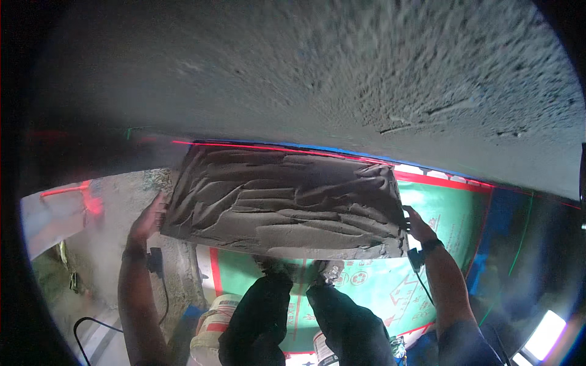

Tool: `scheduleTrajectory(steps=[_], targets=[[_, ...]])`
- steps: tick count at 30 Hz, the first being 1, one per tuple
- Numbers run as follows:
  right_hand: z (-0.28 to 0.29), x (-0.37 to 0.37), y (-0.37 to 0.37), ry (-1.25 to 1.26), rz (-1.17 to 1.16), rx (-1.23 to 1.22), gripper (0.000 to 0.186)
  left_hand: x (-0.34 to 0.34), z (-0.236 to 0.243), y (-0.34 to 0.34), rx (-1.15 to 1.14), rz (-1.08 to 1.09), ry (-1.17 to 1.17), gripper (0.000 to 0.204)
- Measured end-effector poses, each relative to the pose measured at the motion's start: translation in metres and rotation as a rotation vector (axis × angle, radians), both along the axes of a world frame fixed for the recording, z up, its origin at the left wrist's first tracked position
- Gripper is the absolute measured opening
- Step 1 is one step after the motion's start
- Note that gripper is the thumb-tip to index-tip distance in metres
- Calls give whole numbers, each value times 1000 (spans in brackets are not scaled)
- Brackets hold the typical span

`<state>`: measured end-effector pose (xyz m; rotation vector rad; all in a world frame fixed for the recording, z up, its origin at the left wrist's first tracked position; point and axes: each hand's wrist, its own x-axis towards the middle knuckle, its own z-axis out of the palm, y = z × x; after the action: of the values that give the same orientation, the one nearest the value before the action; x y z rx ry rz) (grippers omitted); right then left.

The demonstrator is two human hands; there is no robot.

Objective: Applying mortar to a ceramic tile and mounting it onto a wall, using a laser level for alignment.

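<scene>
Between my two hands is a large rectangular tile, its upward face coated in ridged, wet grey mortar. My left hand is closed on the tile's left edge, its fingers partly hidden by shadow. At the right edge, my right hand grips with bent fingers, the thumb side toward the tile. The far long edge lies close to the rough grey wall; whether it touches cannot be made out. A red laser line runs along that far edge. The tile's underside is hidden.
Below the tile, a green printed sheet with red borders covers the floor around my feet. A white bucket stands beside my left leg. A bright lamp shines at the lower right. Cables hang near both forearms.
</scene>
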<state>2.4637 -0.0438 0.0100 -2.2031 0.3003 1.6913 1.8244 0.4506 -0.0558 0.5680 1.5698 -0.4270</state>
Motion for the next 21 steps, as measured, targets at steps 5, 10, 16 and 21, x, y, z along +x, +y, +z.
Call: scheduleTrajectory(steps=[5, 10, 16, 21], targets=[[65, -7, 38, 62, -48, -118, 56, -25, 51, 25, 22, -45, -6, 70], [126, 27, 38, 7, -163, 133, 52, -51, 73, 53, -20, 153, -91, 71], [194, 43, 84, -107, -408, 104, 72, -9, 132, 33, 315, 842, -246, 35], [187, 14, 105, 5, -924, 456, 78, 1, 135, 15, 502, 972, -469, 25]])
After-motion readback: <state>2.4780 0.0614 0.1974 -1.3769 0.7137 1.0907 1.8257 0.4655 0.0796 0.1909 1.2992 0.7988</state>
